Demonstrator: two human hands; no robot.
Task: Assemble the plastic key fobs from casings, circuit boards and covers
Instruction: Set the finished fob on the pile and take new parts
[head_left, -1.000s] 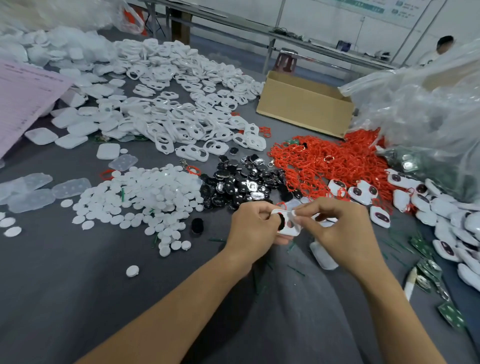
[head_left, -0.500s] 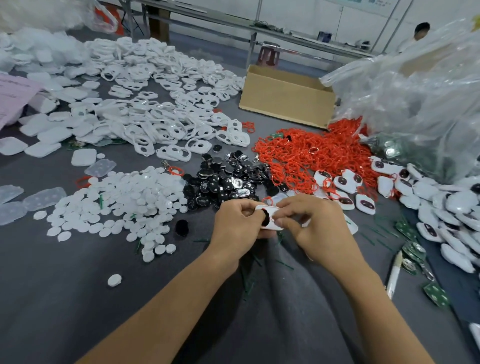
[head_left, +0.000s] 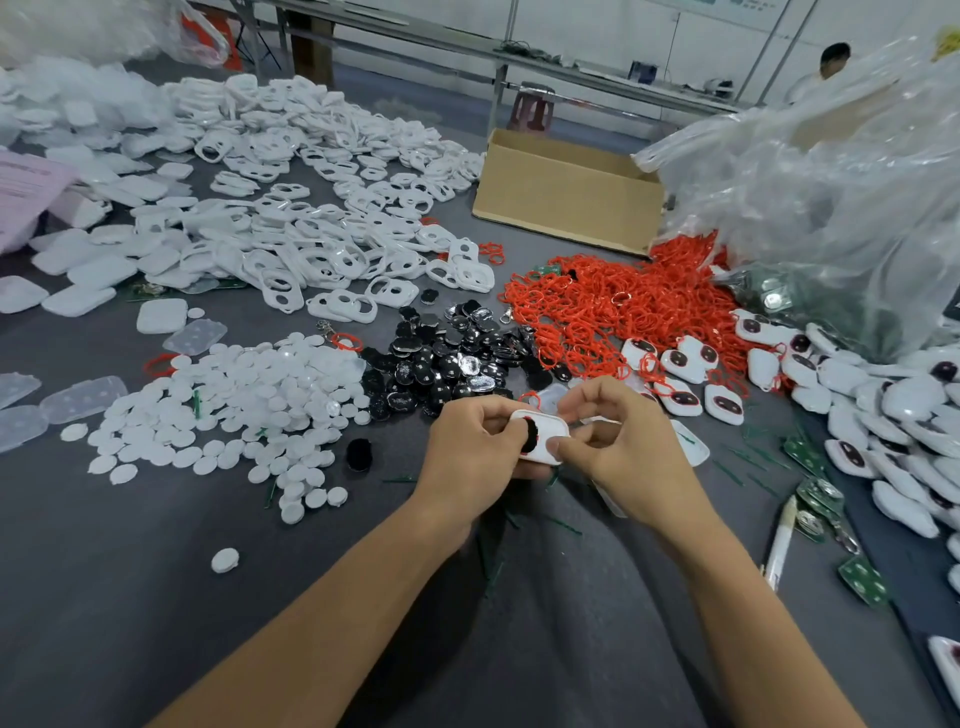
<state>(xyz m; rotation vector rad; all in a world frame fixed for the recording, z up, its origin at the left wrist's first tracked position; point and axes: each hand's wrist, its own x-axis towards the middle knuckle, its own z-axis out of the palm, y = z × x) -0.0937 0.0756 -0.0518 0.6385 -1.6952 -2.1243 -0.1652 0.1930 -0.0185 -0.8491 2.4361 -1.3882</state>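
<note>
Grey cloth covers the worktable (head_left: 130, 597), strewn with parts. Far left of the held casing lies a pink sheet (head_left: 26, 192). Closer on that side sits a heap of white round discs (head_left: 234, 405), with white casing frames (head_left: 311, 234) piled beyond them. Black button pads (head_left: 447, 358) lie just behind and left of the casing. The left hand (head_left: 467, 457) grips the white key fob casing (head_left: 545, 431) at its left end, thumb on a black pad set in it. The right hand (head_left: 623, 447) pinches the right end, fingers curled. Well behind the casing stands a cardboard box (head_left: 561, 208). Red loops (head_left: 623, 306) spread behind and right of it. Further right lie finished fobs (head_left: 857, 405), green circuit boards (head_left: 862, 582) and a clear plastic bag (head_left: 831, 182).
</note>
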